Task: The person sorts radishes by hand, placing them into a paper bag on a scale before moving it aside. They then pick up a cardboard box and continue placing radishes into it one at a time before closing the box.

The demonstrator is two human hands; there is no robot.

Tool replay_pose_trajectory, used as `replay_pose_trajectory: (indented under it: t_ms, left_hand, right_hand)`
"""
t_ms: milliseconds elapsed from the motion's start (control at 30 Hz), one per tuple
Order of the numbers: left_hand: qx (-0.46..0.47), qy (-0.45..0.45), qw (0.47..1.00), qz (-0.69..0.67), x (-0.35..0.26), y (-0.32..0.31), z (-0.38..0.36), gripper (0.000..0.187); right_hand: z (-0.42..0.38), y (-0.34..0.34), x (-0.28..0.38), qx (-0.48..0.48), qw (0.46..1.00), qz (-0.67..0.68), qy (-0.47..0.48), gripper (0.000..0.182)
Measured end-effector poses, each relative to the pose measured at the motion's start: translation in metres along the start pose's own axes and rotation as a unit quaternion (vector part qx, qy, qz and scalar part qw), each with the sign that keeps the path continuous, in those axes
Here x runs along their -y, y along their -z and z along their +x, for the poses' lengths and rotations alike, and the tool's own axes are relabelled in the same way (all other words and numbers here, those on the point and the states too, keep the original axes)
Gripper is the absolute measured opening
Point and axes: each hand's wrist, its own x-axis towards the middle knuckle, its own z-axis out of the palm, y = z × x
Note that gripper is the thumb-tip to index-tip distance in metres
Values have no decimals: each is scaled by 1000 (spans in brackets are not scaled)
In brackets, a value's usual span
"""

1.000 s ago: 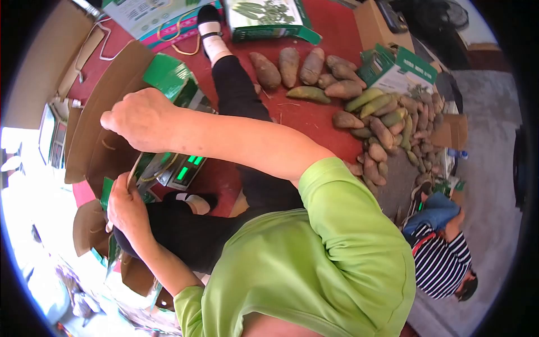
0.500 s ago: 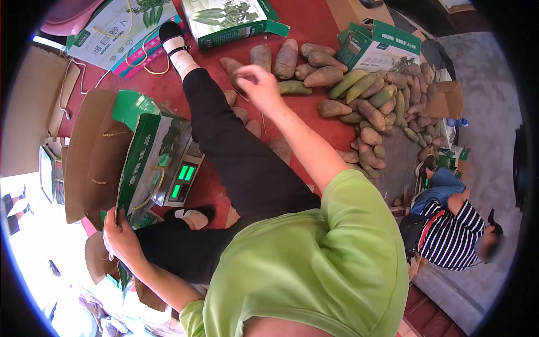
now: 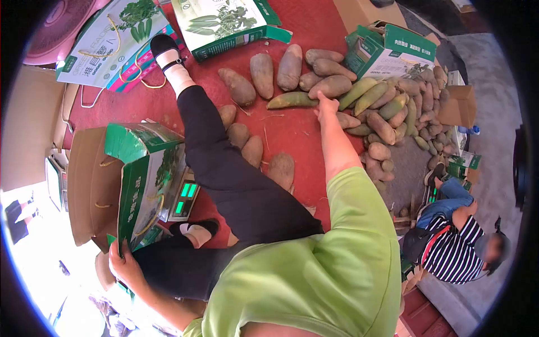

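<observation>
At the lower left, my left hand (image 3: 126, 266) is closed on the edge of a green-and-white carton (image 3: 147, 185). The carton stands tilted with its brown flaps spread, beside or over a scale (image 3: 184, 197) with lit green digits. My right hand (image 3: 327, 106) reaches to the near end of a brownish radish (image 3: 330, 86), touching it or very close. Its fingers look apart and are not wrapped around the radish. A green radish (image 3: 292, 100) lies left of this hand, and two upright brownish ones, including one radish (image 3: 261, 75), lie further left.
A pile of radishes (image 3: 387, 112) spreads to the right on the red floor covering (image 3: 306, 132). Cartons stand behind, among them a green-and-white box (image 3: 390, 50) and a flat one (image 3: 222, 25). My outstretched leg (image 3: 224, 151) crosses the middle. Another person (image 3: 452, 241) sits at the right.
My right hand has moved right, from beside a brownish radish at the left to another near the pile. My left hand stays on the carton, which looks slightly shifted as the view moved.
</observation>
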Motion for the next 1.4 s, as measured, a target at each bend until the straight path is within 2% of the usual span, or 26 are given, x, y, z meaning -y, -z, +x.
replay_pose_trajectory:
  t_ms: [100, 300, 400, 500, 567, 633, 767, 833, 900, 1000, 1067, 1100, 1167, 1200, 1333, 1400]
  left_hand:
    - [15, -3, 1000, 10, 3, 2, 3, 14]
    - [22, 14, 999, -21, 6, 0, 3, 16]
    - [21, 10, 1000, -15, -5, 4, 5, 12]
    - [9, 0, 1000, -18, 4, 2, 5, 11]
    - [15, 18, 1000, -21, 6, 0, 5, 11]
    - [17, 44, 999, -16, 4, 3, 7, 11]
    - [21, 38, 998, 45, -20, 10, 9, 16]
    - [10, 26, 999, 22, -24, 12, 10, 17]
    - [26, 57, 998, 33, -28, 15, 11, 17]
    - [28, 66, 997, 20, -30, 16, 10, 16]
    - [27, 70, 997, 11, -28, 16, 9, 18]
    - [24, 77, 997, 10, -28, 16, 8, 18]
    - [27, 60, 998, 24, -27, 17, 8, 19]
    - [24, 56, 998, 13, -25, 16, 8, 20]
    - [5, 35, 999, 14, -22, 17, 6, 14]
    - [-1, 33, 999, 19, -18, 14, 5, 17]
  right_hand:
    - [34, -4, 1, -15, 999, 35, -31, 77]
    - [59, -13, 13, -18, 995, 67, -65, 77]
    - [68, -17, 13, -49, 990, 103, -81, 73]
    - [102, -16, 0, -9, 989, 110, -103, 70]
    - [91, -13, 3, -10, 988, 113, -104, 67]
    - [90, -6, -2, 32, 989, 73, -121, 62]
    - [63, 9, -23, 144, 975, 72, -152, 57]
    - [56, 25, -33, 205, 967, 50, -139, 54]
    - [57, 39, -44, 237, 957, 35, -163, 51]
    - [15, 51, -32, 236, 960, -35, -144, 51]
    - [-44, 49, -12, 262, 960, -65, -81, 53]
    - [-48, 46, -11, 267, 958, -69, -78, 53]
    - [-62, 40, -4, 354, 934, -43, 0, 61]
    - [-68, 36, 1, 358, 933, -45, 3, 61]
    - [-166, 10, 70, 431, 878, -77, 192, 70]
    - [-216, -2, 106, 487, 833, -92, 246, 72]
